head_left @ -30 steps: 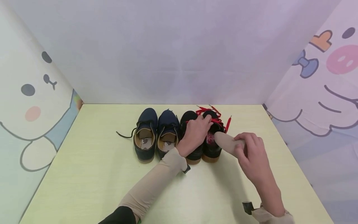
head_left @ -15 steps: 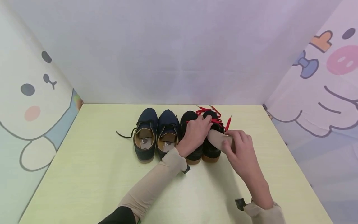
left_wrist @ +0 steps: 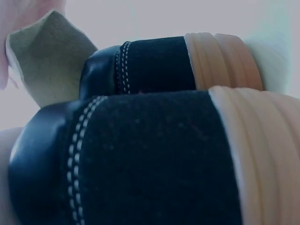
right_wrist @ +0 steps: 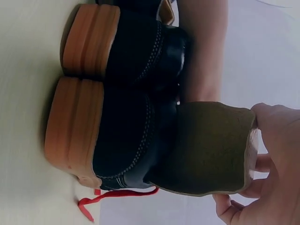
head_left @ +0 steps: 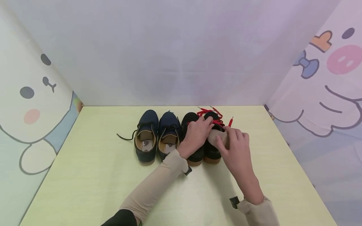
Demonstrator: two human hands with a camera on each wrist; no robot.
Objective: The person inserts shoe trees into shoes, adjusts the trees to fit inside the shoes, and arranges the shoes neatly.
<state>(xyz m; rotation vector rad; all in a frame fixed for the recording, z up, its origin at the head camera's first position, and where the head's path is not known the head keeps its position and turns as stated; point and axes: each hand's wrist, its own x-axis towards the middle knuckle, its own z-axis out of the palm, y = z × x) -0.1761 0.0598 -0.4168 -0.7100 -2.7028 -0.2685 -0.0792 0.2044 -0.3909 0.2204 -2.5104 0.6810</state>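
Observation:
A beige, hollow shoe insert is partly inside the opening of the right black shoe, its wide end sticking out. My right hand pinches that outer end between thumb and fingers, as the right wrist view shows with the insert and the shoe's heel. My left hand reaches over the left black shoe and holds the right black shoe near its tongue and red laces; its fingertips are partly hidden. The left wrist view shows both black heels close up.
Two navy shoes stand left of the black pair, toes pointing to the back wall. A dark lace trails from the left one. All stand on a pale yellow table with printed fabric walls on three sides.
My right hand has moved left and slightly up, carrying the shoe insert further into the right black shoe's opening. The left hand has stayed in place.

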